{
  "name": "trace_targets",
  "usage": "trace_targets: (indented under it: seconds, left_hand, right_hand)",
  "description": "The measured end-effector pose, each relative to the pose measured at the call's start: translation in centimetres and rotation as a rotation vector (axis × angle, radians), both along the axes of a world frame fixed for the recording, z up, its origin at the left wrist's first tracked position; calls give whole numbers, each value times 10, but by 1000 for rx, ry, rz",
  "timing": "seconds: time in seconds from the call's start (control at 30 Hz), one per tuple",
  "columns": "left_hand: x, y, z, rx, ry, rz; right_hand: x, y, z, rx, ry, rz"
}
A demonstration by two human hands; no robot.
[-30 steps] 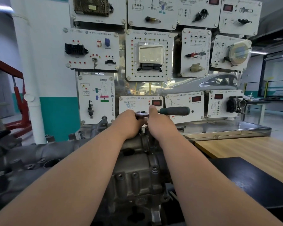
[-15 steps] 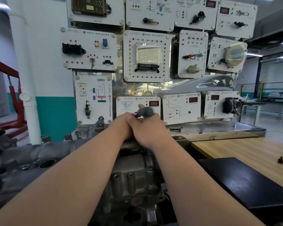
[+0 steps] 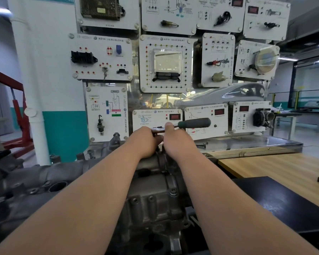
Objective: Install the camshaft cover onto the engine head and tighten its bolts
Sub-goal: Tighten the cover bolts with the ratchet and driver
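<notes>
— Hands, how are they set?
— Both are brought together at the far end of the camshaft cover (image 3: 155,199), which is seen beneath and between the forearms. The left hand (image 3: 145,141) is curled over the head of the ratchet (image 3: 193,123). The right hand (image 3: 179,144) is pressed alongside, thumb laid on the shank, fingers hidden.
— And the handle?
— It is left ungripped and pointed right, above the wooden table (image 3: 274,168)
</notes>
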State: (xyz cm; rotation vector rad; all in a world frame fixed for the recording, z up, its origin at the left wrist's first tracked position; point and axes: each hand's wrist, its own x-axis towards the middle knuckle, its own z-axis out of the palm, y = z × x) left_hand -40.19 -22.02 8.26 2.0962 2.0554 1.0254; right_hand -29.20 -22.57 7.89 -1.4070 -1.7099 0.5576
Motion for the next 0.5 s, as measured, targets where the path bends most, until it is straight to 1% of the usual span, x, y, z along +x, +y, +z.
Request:
trace_targets:
  seconds: [0.1, 0.17, 0.2, 0.27, 0.3, 0.4, 0.43, 0.5]
  left_hand:
    - [-1, 1, -3, 20, 9, -36]
    - [-2, 1, -4, 4, -5, -62]
    - [-4, 2, -5, 4, 25, -74]
    - [-5, 0, -3, -8, 104, -64]
    - [-2, -4, 0, -34, 104, -43]
    - [-1, 0, -4, -45, 38, -5]
    - [0, 0, -6, -28, -13, 12]
    - [-1, -3, -11, 93, -191, 21]
  right_hand:
    - [2, 6, 1, -57, -3, 25]
    - [2, 4, 1, -80, 42, 29]
    - [1, 3, 1, -86, 57, 34]
    - [-1, -2, 0, -66, 3, 50]
    - [-2, -4, -2, -44, -39, 59]
    - [-4, -13, -6, 48, -160, 85]
    - [-5, -15, -7, 78, -158, 95]
    - [-5, -18, -8, 105, -77, 122]
